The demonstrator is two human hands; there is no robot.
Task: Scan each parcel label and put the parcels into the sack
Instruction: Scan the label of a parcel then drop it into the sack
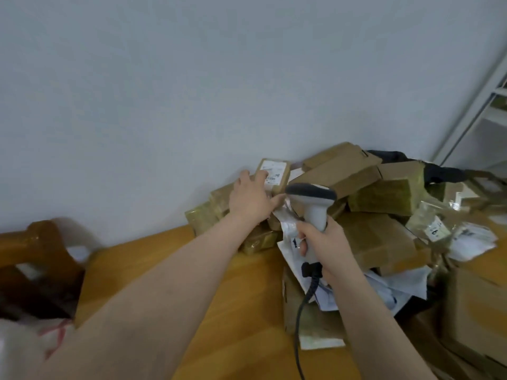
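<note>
We face a pale wall filling the upper frame, with a wooden table across the bottom. A heap of brown parcels fills the centre right, and a blurred white sack sits at lower left. At centre, our right hand wraps firmly around the handle of the grey scanner. Our left hand lays outstretched fingers on a small labelled parcel at the heap's upper left, not closed around it.

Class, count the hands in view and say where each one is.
2. The left hand touches a labelled box on the pile; the right hand grips the scanner handle. None seems hidden.
</note>
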